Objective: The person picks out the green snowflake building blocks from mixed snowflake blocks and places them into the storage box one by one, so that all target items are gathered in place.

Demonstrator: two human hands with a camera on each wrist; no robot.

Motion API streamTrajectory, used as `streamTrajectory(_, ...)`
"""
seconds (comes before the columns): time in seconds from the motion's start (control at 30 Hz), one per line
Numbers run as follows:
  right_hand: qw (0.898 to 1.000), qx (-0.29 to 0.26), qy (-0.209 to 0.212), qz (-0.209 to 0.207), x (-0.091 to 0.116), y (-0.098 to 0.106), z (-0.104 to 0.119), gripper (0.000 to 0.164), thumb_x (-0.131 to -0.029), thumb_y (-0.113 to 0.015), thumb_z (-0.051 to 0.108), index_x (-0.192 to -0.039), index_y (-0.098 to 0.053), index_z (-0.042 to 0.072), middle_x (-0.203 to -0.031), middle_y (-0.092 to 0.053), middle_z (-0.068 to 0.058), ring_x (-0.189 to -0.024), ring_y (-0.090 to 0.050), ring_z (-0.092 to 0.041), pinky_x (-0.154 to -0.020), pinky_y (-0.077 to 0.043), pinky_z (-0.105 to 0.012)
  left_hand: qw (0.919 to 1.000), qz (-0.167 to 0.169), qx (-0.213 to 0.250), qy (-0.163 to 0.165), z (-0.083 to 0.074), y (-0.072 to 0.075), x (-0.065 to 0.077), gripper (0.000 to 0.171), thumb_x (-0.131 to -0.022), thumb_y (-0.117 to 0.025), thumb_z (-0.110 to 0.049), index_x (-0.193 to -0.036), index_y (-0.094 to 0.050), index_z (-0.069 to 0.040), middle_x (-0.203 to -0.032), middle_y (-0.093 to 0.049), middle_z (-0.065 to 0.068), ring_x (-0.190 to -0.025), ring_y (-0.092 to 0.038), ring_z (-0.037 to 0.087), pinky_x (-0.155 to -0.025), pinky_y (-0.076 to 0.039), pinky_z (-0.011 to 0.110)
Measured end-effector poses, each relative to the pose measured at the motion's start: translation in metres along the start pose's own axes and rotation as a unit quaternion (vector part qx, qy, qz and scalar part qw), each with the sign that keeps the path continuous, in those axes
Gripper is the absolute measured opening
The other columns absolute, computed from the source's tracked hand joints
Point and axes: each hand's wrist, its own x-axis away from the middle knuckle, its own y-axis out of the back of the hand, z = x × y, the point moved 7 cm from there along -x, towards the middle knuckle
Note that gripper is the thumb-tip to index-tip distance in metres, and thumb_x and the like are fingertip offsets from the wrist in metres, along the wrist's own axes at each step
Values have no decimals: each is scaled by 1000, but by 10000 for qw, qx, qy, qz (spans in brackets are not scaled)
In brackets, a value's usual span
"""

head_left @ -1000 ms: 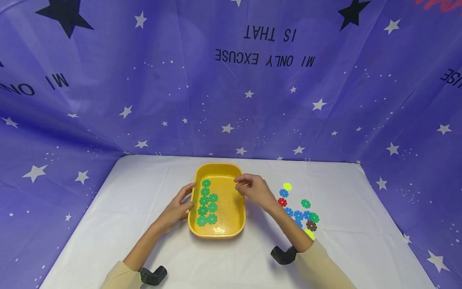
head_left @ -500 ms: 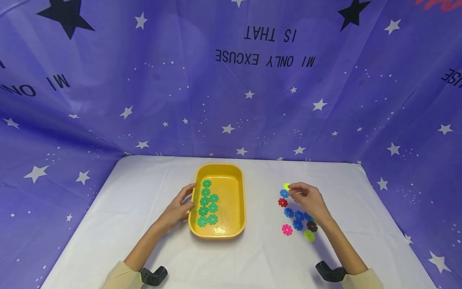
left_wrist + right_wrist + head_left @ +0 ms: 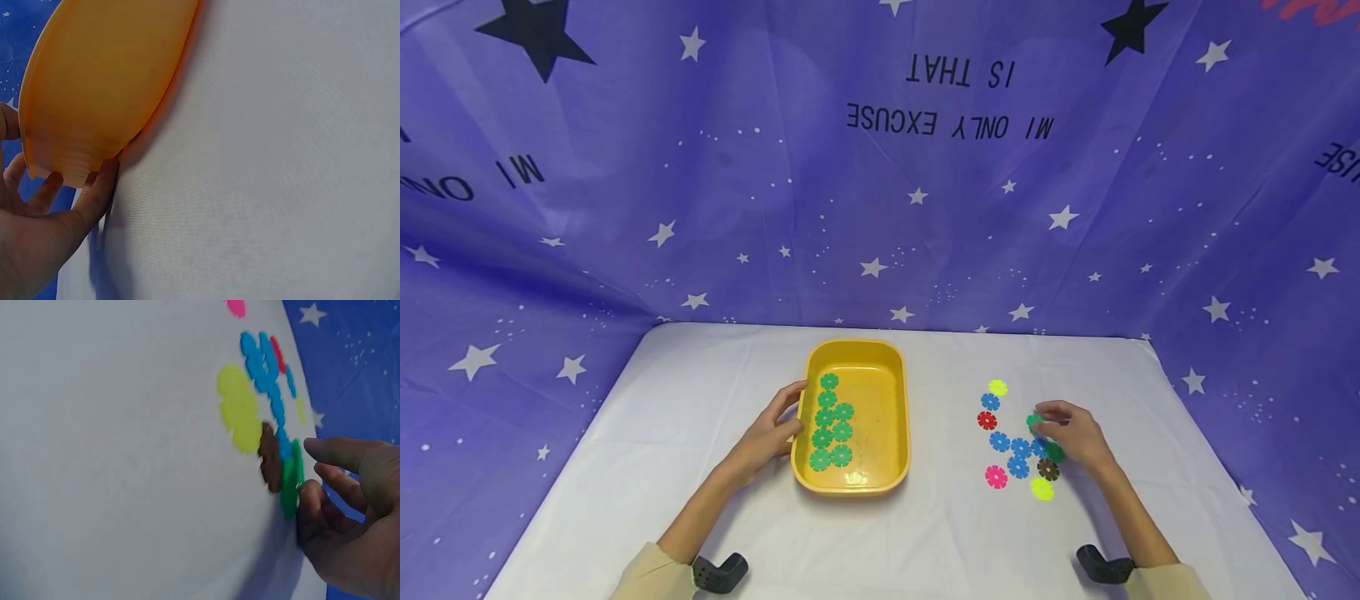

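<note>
My left hand (image 3: pixel 769 432) rests against the left wall of a yellow plastic tray (image 3: pixel 891 350), fingers and thumb spread along its outside. In the left wrist view its fingertips touch the tray wall (image 3: pixel 106 75). Inside the tray, several green snowflake building discs (image 3: pixel 822 437) lie in two columns at the left. My right hand (image 3: pixel 1075 433) is low over a scattered group of discs, its fingers partly covering a green disc (image 3: pixel 1033 420). Another green disc (image 3: pixel 1055 452) lies just under the hand. The right wrist view shows its thumb and fingers apart beside green discs (image 3: pixel 289 487).
Around the right hand lie several blue discs (image 3: pixel 1018 467), a red disc (image 3: pixel 987 421), a pink disc (image 3: pixel 996 477), a brown disc (image 3: pixel 1048 470) and yellow discs (image 3: pixel 1042 489). White cloth (image 3: pixel 925 542) covers the table. A blue starry curtain (image 3: pixel 820 208) stands behind.
My right hand has left the tray's right rim, moved right to the far yellow disc, then come down to the green discs. The left hand stays at the tray.
</note>
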Motion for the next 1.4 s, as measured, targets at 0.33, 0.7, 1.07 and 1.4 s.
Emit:
streamTrajectory(0.33, 9997, 94, -173, 137, -8, -3, -18, 46, -89, -73, 21, -128, -62, -2, -119, -61, -22, -107, -55, -37, -86, -51, -45, 10000, 24, 15, -23, -1, 0, 0, 74, -87, -53, -3, -155, -31, -22, -162, -17, 16, -132, -43, 43, -90, -56, 45)
streamTrajectory(0.7, 9991, 315, -94, 257, -12, -2, -9, 38, -89, -73, 14, -120, -62, -5, -102, -60, -14, -96, -54, -31, -78, -52, -37, 10000, 25, 37, -20, -2, -1, 0, 73, -88, -54, -3, -154, -32, -23, -162, -16, 15, -132, -43, 43, -90, -55, 46)
streamTrajectory(1.07, 9995, 196, -94, 219, -10, -4, -8, 32, -93, -67, 13, -123, -65, 2, -98, -61, -13, -89, -54, -29, -67, -48, -29, 9999, 87, 40, -42, -2, -2, 0, 73, -88, -53, -3, -154, -31, -22, -162, -16, 16, -131, -43, 44, -90, -55, 47)
streamTrajectory(1.4, 9999, -69, -59, 140, -9, -4, -7, 30, -96, -63, 13, -124, -67, 2, -106, -65, -15, -91, -60, -28, -68, -50, -27, 9999, 72, 98, -57, -3, -2, 1, 73, -88, -53, -2, -154, -32, -22, -162, -15, 16, -134, -40, 44, -90, -55, 47)
